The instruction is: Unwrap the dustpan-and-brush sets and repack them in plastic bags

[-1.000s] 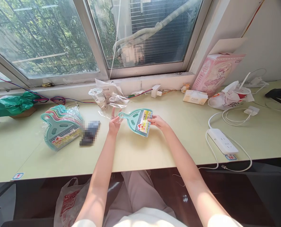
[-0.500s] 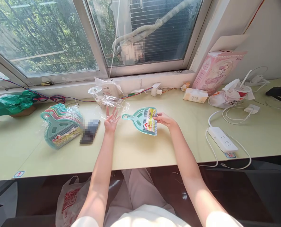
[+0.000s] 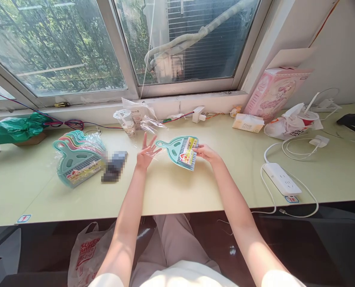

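My right hand (image 3: 206, 152) pinches the bristle end of a mint-green dustpan and brush set (image 3: 174, 151), which carries a yellow, white and red label (image 3: 188, 151). The set's handle, with a hole at its end, points left toward my left hand (image 3: 147, 152). That hand is open, its fingers spread beside the handle; I cannot tell whether they touch it. Clear plastic wrap (image 3: 150, 124) shows just beyond the left fingers. To the left, several wrapped dustpan sets (image 3: 78, 159) in green and pink lean in a stack on the table.
A blurred dark phone-like slab (image 3: 114, 166) lies left of my left hand. Behind stand a plastic cup (image 3: 126, 122), a tissue pack (image 3: 248, 122) and a pink box (image 3: 276, 93). A white power strip (image 3: 281, 179) with cables rests at the right. A carrier bag (image 3: 86, 255) hangs below the table edge.
My left hand has moved slightly right, closer to the dustpan handle. The plastic wrap has shifted away from the cup, which now shows more plainly. My right hand keeps its hold.
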A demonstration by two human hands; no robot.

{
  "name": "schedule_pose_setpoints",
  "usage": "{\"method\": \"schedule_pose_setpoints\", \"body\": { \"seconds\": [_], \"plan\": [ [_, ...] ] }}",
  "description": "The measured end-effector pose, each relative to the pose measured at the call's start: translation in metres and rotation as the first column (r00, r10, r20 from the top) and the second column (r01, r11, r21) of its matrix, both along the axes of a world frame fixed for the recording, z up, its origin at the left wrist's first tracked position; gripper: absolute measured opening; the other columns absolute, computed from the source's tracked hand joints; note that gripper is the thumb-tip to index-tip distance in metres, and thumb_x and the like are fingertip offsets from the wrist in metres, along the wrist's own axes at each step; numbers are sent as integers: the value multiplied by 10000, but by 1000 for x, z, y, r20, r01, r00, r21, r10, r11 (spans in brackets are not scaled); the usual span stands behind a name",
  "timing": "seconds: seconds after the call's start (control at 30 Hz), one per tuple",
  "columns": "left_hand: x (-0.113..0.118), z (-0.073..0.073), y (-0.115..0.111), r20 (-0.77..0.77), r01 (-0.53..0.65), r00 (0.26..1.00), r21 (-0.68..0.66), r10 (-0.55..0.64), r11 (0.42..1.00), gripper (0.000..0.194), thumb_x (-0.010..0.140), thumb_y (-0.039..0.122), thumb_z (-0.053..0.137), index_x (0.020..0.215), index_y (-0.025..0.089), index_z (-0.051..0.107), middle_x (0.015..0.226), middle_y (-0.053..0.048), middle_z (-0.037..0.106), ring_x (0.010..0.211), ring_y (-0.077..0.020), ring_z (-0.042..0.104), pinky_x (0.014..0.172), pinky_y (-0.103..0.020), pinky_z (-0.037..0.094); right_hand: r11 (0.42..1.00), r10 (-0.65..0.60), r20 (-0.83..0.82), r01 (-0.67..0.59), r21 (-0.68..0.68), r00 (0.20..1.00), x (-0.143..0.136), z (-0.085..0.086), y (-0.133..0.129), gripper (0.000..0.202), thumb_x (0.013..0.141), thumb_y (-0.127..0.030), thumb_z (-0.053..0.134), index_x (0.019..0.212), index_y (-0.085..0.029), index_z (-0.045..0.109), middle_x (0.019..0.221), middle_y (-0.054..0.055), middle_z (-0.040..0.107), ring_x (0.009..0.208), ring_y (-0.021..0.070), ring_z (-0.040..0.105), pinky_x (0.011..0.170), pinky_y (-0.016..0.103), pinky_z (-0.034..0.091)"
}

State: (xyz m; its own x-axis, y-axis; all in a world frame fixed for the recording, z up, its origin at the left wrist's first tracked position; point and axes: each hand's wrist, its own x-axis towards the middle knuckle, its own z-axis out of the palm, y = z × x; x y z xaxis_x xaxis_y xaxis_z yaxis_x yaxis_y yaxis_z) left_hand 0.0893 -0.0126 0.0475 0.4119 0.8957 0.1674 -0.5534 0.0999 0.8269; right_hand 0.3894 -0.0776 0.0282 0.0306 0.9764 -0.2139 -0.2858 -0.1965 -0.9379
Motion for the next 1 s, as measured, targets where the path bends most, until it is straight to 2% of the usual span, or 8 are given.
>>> {"method": "schedule_pose_setpoints", "body": {
  "seconds": [0.13,0.27,0.37,0.53,0.63,0.73,0.8,1.0],
  "plan": [
    [6,-9,1,-35,43,998,1,-43,999,882,739,70,589,1470,454,278,1408,-22,516,1222,-201,558,1077,-524,386,999,-46,-7,46,5,999,-12,-4,4,225,603,-103,796,814,-142,727,890,92,756,849,231,718,842,378,587],
    [10,-23,5,-114,55,992,0,-55,998,844,708,72,681,1440,365,379,1201,-25,639,1108,-191,625,1025,-403,449,1000,-6,-36,7,16,999,-25,-7,6,250,585,-120,811,819,-147,725,898,89,756,862,232,718,859,389,580],
    [12,-23,2,-147,86,986,8,-84,996,794,696,119,729,1397,341,429,1279,-60,609,1136,-229,613,971,-382,482,1000,-7,-67,8,20,998,-29,-10,8,259,579,-127,820,818,-143,722,896,86,755,866,230,718,879,395,574],
    [17,-17,-8,-155,335,930,-15,-333,942,1019,608,89,796,1448,424,327,1380,-71,543,1230,-293,554,1017,-478,434,989,-141,-133,144,16,981,-33,-14,13,229,602,-99,807,799,-148,701,880,84,752,875,236,717,903,410,574],
    [19,-21,-9,-134,436,889,-40,-437,899,1023,576,151,842,1453,366,362,1353,-88,568,1251,-340,530,1039,-526,401,975,-199,-173,212,60,965,-35,-16,14,235,620,-113,803,826,-151,696,925,85,748,896,234,713,916,403,573],
    [21,-25,-6,-52,371,927,-32,-373,928,854,643,401,825,1406,297,455,1348,-104,573,1263,-352,514,1033,-524,409,970,-199,-179,220,106,964,-40,-18,12,268,620,-164,824,853,-157,691,956,86,744,917,236,707,909,399,576],
    [23,-27,-5,-43,288,956,-55,-291,956,731,719,480,757,1370,273,499,1332,-101,587,1246,-330,531,1020,-498,427,968,-186,-181,212,137,966,-45,-18,11,303,609,-204,843,867,-164,690,964,80,744,922,235,704,893,397,581],
    [39,-30,-17,-187,212,952,-162,-241,964,667,719,174,765,1343,212,530,1183,-85,676,1082,-244,636,961,-380,476,929,-308,-188,337,153,933,-64,-15,7,331,594,-259,849,854,-157,673,924,72,740,879,224,702,831,372,592]
  ]
}}
